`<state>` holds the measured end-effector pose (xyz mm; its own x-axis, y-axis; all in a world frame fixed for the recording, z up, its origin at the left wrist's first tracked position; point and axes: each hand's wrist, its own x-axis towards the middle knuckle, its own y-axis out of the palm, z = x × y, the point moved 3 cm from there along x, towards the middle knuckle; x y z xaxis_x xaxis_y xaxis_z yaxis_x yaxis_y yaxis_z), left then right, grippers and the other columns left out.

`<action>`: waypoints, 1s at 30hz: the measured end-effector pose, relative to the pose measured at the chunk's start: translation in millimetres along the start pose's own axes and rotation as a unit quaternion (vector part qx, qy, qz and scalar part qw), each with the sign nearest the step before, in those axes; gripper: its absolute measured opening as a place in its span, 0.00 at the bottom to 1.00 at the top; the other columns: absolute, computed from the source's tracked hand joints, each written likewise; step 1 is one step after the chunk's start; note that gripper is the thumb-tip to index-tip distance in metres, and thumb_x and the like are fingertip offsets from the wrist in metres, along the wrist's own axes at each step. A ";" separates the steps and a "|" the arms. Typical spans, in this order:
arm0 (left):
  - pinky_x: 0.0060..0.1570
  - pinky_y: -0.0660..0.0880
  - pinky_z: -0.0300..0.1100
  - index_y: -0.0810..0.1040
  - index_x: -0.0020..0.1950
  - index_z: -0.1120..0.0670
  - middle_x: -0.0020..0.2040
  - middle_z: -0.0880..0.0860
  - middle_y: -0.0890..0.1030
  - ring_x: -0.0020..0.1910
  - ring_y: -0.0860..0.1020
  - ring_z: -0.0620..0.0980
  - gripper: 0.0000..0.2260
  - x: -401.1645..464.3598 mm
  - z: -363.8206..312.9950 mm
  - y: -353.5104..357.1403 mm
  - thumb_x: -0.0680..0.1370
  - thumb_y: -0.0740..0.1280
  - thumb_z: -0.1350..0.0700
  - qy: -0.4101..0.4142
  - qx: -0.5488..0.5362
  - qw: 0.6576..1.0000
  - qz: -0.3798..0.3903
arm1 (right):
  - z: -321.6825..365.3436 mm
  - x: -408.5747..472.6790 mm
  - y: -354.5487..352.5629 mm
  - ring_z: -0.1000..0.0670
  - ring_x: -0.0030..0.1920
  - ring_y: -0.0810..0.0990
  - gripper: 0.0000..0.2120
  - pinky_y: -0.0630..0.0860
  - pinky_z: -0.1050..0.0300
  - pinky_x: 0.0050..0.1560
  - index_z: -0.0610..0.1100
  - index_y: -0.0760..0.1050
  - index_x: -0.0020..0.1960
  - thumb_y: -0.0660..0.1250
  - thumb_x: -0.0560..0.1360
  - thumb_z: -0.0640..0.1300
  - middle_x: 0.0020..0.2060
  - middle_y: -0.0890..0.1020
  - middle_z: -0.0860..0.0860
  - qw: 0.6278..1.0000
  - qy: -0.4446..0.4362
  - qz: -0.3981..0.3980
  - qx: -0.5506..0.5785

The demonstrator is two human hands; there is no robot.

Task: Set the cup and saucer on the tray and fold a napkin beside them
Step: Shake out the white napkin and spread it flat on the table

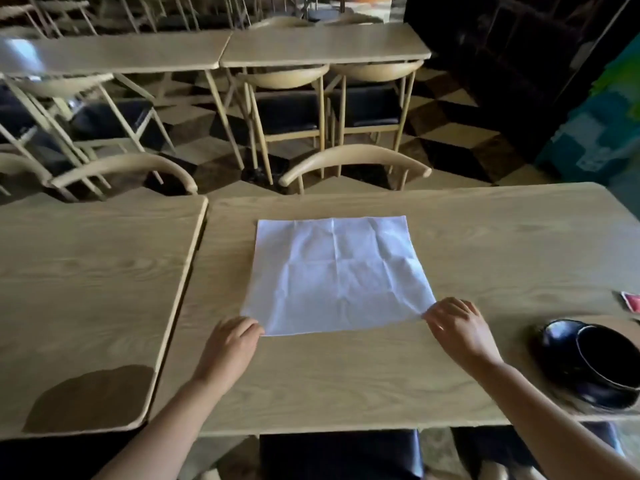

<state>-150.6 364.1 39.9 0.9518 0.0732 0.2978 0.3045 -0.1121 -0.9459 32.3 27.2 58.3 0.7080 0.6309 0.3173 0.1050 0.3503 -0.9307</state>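
Note:
A white napkin [336, 275] lies spread flat and creased on the wooden table [485, 244]. My left hand [232, 341] pinches its near left corner. My right hand [457, 323] pinches its near right corner, lifting it slightly. At the right, a black cup [609, 358] sits on a black saucer [557, 344], seemingly on a wooden tray [620, 320] that is hard to tell from the table. Both are partly cut off by the frame edge.
A second table [86, 278] adjoins on the left with a narrow gap and a dark patch near its front corner. A small red item [632, 301] lies at the far right edge. Chairs [353, 164] stand behind the table, with more tables and chairs beyond.

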 end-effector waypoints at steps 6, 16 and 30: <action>0.36 0.73 0.38 0.76 0.32 0.54 0.34 0.50 0.79 0.33 0.79 0.50 0.11 -74.4 -20.6 65.8 0.71 0.57 0.57 -0.060 -0.059 0.991 0.106 | -3.7 -75.4 56.9 0.43 0.36 0.81 0.10 0.76 0.54 0.35 0.44 0.80 0.35 0.72 0.57 0.33 0.33 0.82 0.48 0.996 0.021 0.091 0.013; 0.53 0.70 0.35 0.81 0.36 0.56 0.49 0.49 0.84 0.50 0.81 0.44 0.28 -114.9 -35.5 56.2 0.82 0.46 0.48 -0.094 -0.102 0.986 0.089 | -4.8 -127.6 60.8 0.44 0.36 0.78 0.14 0.74 0.54 0.27 0.41 0.77 0.37 0.74 0.57 0.28 0.35 0.79 0.48 0.991 0.055 0.117 0.046; 0.70 0.59 0.45 0.73 0.64 0.57 0.66 0.54 0.75 0.68 0.68 0.49 0.20 -92.2 -63.1 55.1 0.81 0.49 0.50 -0.121 -0.103 0.985 0.071 | 30.0 -116.0 49.0 0.43 0.53 0.77 0.18 0.73 0.48 0.51 0.42 0.78 0.56 0.55 0.74 0.46 0.54 0.80 0.44 0.990 0.127 0.050 0.024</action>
<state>-219.3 288.6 -31.6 0.9564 0.2737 0.1021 0.1941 -0.3344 -0.9222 -65.7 -8.0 -18.6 0.8670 0.4711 0.1625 -0.0034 0.3315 -0.9434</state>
